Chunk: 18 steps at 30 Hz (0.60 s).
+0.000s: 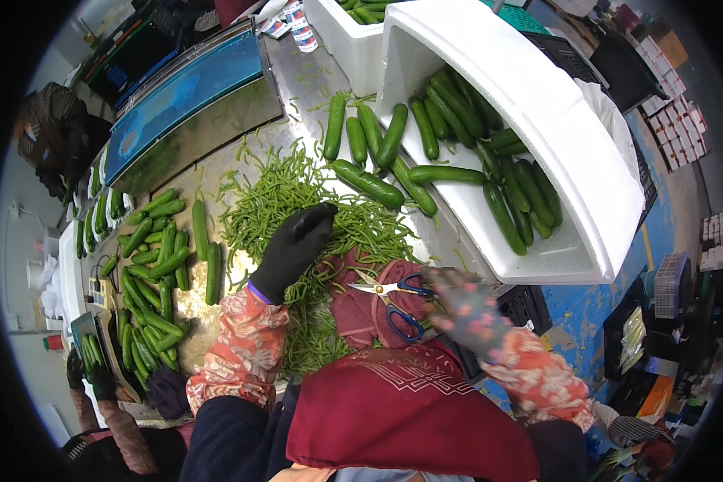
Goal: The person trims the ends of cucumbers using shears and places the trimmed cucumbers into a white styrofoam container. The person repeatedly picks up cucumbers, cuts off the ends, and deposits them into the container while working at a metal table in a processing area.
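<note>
My left hand, in a black glove, hovers over or rests on a heap of short green stem pieces. Its fingers lie close together, and what is under them is hidden. My right hand, in a patterned glove, is motion-blurred beside the blue handles of the scissors. Whether it touches them is unclear. With blades apart, the scissors lie on a crumpled maroon cloth. Several cucumbers lie beyond my hands, by the mouth of a tipped white foam box holding more cucumbers.
A pile of cucumbers covers the metal table at left. Behind it stands a blue-topped machine. Another white foam box stands at the back. Co-workers' gloved hands handle cucumbers at lower left; another person stands farther off.
</note>
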Available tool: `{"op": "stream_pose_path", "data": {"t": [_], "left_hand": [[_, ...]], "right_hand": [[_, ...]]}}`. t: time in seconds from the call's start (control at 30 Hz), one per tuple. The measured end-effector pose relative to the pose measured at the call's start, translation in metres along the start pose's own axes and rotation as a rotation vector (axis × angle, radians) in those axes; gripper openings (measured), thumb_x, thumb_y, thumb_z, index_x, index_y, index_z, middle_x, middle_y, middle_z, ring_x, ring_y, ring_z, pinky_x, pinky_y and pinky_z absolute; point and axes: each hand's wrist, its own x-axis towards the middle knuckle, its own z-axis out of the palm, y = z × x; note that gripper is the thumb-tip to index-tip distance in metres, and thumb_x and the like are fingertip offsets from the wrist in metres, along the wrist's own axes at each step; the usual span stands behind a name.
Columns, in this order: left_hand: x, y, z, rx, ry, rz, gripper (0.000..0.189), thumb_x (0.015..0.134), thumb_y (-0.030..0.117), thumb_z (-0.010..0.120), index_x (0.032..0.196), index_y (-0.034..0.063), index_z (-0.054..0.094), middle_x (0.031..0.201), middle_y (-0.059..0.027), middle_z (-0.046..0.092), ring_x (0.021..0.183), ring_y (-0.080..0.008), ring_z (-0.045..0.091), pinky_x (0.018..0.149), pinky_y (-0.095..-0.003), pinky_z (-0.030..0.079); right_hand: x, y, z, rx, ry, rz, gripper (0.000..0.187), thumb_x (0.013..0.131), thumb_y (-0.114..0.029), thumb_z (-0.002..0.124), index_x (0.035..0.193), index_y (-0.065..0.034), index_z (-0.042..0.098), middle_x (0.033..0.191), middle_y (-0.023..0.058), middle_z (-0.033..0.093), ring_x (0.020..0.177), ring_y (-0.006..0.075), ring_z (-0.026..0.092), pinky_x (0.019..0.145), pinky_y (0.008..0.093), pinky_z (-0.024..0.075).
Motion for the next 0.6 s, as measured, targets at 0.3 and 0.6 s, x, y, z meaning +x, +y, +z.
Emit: {"op": "stream_pose_path", "data": {"t": [0.3, 0.6], "left_hand": [[0.038, -0.002, -0.034, 0.065, 0.06, -0.003, 0.034, 0.092, 0.014, 0.059, 0.123, -0.0002, 0.055, 0.112, -0.0067, 0.063, 0.1, -0.0116, 0.057, 0.087, -0.0266, 0.046], [0.194, -0.02, -0.001, 1.135, 0.192, 0.151, 0.1, 0.065, 0.056, 0.075, 0.138, 0.0007, 0.035, 0.131, -0.0279, 0.044, 0.117, -0.0415, 0.049, 0.097, -0.0444, 0.042]], "right_hand": [[0.021, -0.015, 0.058, 0.216, -0.239, 0.051, 0.063, 0.073, -0.034, 0.066, 0.126, -0.0064, 0.05, 0.105, 0.0163, 0.056, 0.095, 0.0346, 0.058, 0.079, 0.0458, 0.047], [0.004, -0.013, 0.079, 0.153, -0.069, 0.044, 0.063, 0.075, -0.043, 0.067, 0.129, -0.012, 0.051, 0.114, 0.0142, 0.05, 0.105, 0.0341, 0.05, 0.085, 0.0492, 0.0405]]}}
